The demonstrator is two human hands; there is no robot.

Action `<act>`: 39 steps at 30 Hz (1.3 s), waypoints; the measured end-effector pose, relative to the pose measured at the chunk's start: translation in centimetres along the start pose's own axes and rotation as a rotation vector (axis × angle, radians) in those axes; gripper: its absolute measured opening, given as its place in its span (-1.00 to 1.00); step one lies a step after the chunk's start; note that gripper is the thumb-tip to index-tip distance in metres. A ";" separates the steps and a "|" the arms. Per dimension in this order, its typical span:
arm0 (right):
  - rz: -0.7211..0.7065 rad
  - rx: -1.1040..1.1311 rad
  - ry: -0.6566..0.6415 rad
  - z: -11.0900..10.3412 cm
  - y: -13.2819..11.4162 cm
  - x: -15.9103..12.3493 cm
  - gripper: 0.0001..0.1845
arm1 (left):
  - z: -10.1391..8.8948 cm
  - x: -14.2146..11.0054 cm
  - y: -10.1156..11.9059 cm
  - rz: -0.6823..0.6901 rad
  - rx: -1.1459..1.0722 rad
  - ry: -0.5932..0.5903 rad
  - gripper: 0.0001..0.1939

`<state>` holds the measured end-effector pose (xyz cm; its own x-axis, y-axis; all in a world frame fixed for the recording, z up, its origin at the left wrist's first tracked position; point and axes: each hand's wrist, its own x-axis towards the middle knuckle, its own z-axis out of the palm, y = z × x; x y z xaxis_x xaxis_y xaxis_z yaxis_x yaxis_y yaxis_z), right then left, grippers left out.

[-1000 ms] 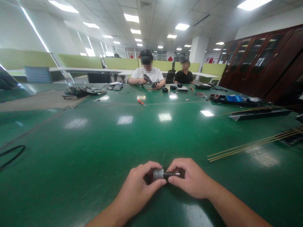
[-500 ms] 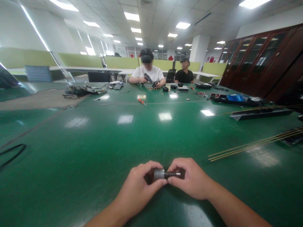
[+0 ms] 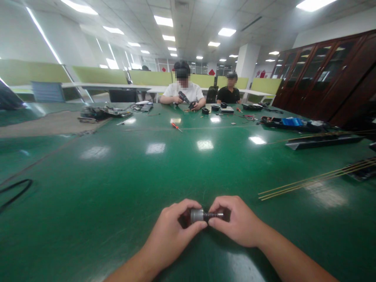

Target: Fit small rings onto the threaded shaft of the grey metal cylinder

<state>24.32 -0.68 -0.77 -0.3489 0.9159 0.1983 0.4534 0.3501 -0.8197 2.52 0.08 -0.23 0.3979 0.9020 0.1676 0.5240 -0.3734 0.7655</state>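
Note:
Close in front of me, a metal part (image 3: 197, 215) with a wide silver cylinder and a thin dark ribbed shaft lies sideways between my hands. My left hand (image 3: 173, 231) grips the cylinder end, thumb below and index finger above. Around the shaft, the thumb and fingers of my right hand (image 3: 236, 221) pinch near where it meets the cylinder. The shaft's bright tip points right, inside the curl of that hand. What the part is exactly I cannot make out.
Thin yellowish rods (image 3: 293, 186) lie to the right, near a dark metal channel (image 3: 323, 141). An orange screwdriver (image 3: 176, 126) rests mid-table. A black cable (image 3: 17, 190) loops at left. Across the green table (image 3: 141, 176), one person holds a power drill (image 3: 184, 96); another sits beside.
My hands and the metal part stay almost in place, with only a very slight shift. The seated person at the right has turned their head.

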 end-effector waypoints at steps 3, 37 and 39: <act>-0.005 -0.014 -0.003 0.0 -0.1 0.0 -0.97 | 0.0 -0.1 -0.1 -0.004 0.007 0.004 -0.82; 0.021 0.013 0.027 -0.3 0.0 0.1 -0.95 | 0.0 -0.2 -0.3 -0.022 0.002 0.053 -0.78; 0.016 0.017 0.029 -0.3 0.1 0.1 -0.94 | 0.0 -0.1 -0.1 -0.023 -0.001 0.052 -0.79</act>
<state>24.58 -0.52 -0.68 -0.3177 0.9267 0.2008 0.4446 0.3326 -0.8317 2.39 0.01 -0.35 0.3457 0.9205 0.1819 0.5318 -0.3519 0.7703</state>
